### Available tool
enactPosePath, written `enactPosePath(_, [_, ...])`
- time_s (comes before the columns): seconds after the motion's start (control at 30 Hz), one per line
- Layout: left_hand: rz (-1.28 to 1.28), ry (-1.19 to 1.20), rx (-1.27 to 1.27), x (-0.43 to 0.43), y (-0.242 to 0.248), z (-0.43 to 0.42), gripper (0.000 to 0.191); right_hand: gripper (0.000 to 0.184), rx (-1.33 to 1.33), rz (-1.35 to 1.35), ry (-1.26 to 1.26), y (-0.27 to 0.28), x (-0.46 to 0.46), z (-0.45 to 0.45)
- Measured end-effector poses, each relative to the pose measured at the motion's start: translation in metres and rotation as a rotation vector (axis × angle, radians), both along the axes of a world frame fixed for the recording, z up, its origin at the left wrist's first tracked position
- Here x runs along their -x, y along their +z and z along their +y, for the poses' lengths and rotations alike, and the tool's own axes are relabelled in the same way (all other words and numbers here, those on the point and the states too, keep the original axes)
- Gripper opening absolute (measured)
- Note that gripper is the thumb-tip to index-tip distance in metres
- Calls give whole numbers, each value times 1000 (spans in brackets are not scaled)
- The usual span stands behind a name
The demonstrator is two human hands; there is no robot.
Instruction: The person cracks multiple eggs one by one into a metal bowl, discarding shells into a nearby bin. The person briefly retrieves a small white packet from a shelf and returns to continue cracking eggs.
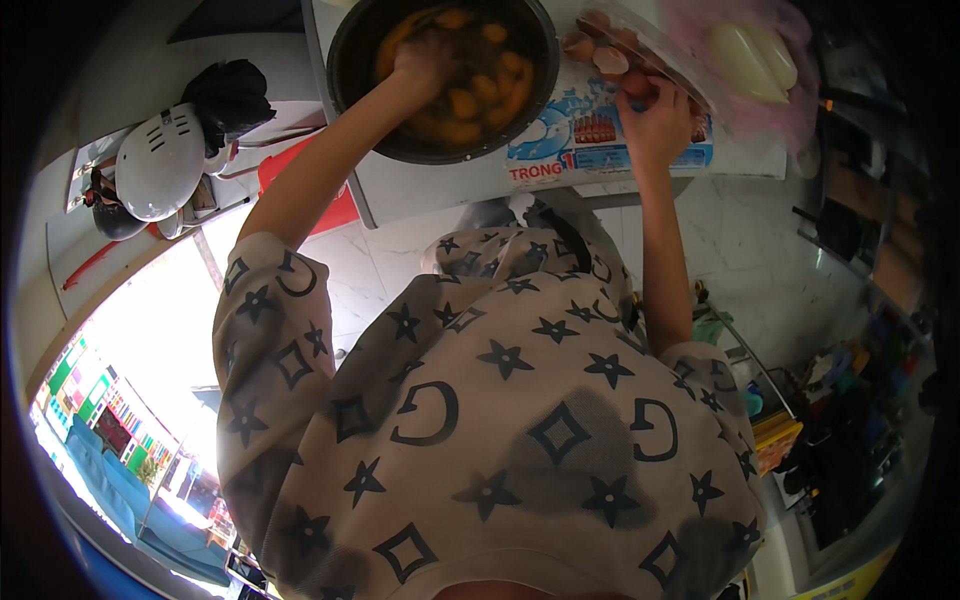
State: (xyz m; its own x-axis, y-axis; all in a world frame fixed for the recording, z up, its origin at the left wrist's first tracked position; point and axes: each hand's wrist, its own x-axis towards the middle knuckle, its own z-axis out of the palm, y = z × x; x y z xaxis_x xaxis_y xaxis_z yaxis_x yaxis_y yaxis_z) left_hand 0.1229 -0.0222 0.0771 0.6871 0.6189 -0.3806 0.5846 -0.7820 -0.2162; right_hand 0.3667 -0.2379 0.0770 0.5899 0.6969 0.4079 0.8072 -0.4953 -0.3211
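A large dark pot (444,154) holds liquid with several egg yolks (484,88) in it. My left hand (426,64) reaches down into the pot; its fingers are blurred and partly hidden, so I cannot tell whether they hold anything. To the right of the pot, several brown eggshells (610,60) lie heaped beside a clear plastic sheet or bag. My right hand (658,124) is at the near side of this heap, its thumb and fingers around a brown shell (637,85). Under the heap lies a printed cardboard sheet (600,159) with pictures of bottles.
The grey table (435,191) ends just in front of my body. At its far right a pink plastic bag (776,82) holds pale, long items. A red object (330,210) is below the table's left side. A white helmet (160,161) and a black bag (229,101) are farther left.
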Motion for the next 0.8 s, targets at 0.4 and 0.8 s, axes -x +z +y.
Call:
enactPosePath(0.4, [115,-159,505,-5,40,-32,41,45,9,7,3,-1,-1,0])
enactPosePath(0.8, [22,-187,255,7,20,-7,38,44,27,-145,88,-6,-3,0])
